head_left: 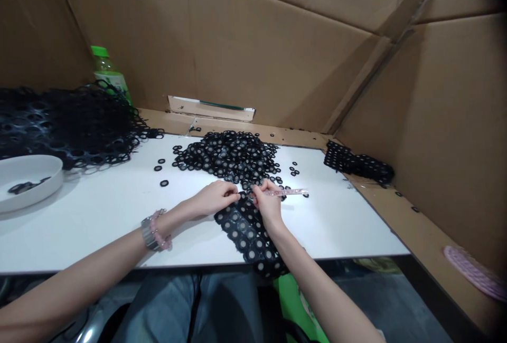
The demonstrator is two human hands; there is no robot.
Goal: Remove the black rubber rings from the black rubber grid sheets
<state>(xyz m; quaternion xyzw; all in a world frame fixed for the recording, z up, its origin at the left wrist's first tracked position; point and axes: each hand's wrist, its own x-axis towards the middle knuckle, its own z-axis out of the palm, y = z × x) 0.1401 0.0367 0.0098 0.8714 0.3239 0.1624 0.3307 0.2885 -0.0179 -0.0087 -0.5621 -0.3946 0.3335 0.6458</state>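
My left hand (220, 196) is closed, its fingertips pinching the upper edge of a black sheet with rows of round holes (242, 229). The sheet hangs over the table's front edge. My right hand (269, 207) grips a slim pen-shaped tool with a clear pink handle (291, 192); its tip points at the sheet near my left fingertips and is too small to make out. Just beyond both hands lies a heap of small black rings (229, 153). A few loose rings (164, 183) are scattered to the left of it, with others to the right.
At the left stand a white bowl (59, 174) with black pieces inside, a tangle of black perforated scrap (71, 121) and a green-capped bottle (113, 76). More black perforated sheet (356, 163) lies far right. Cardboard walls (269, 42) enclose the white table (336, 227). A pink woven item (473, 272) is lower right.
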